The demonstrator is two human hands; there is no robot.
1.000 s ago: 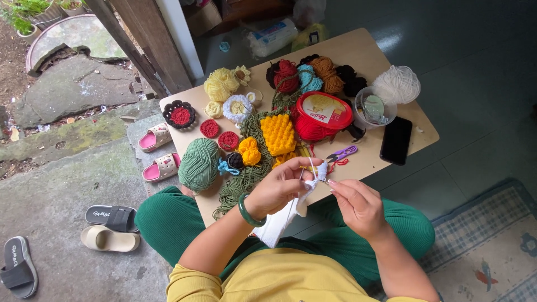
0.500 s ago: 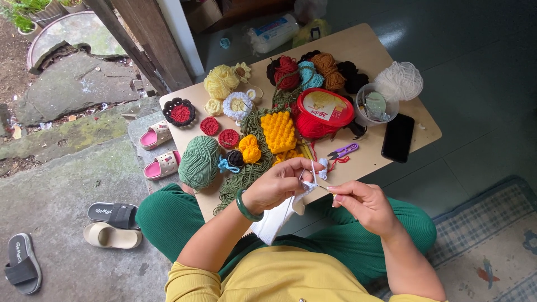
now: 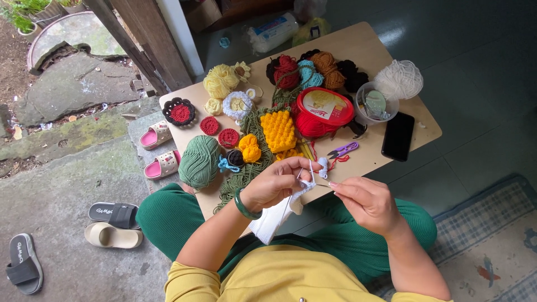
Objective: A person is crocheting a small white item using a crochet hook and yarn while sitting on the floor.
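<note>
White crochet piece (image 3: 278, 215) — pinched by left hand (image 3: 274, 184) (fingers closed); right hand (image 3: 363, 201) pinches thin hook.

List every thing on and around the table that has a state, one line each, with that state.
left hand: closed on the white crochet piece
right hand: pinched on a thin hook, tip at the piece
green yarn ball: wound, lying on the table
red tub: lid on
clear cup: upright, open
phone: screen dark, flat
purple snips: lying flat
yellow crochet square: flat
</note>
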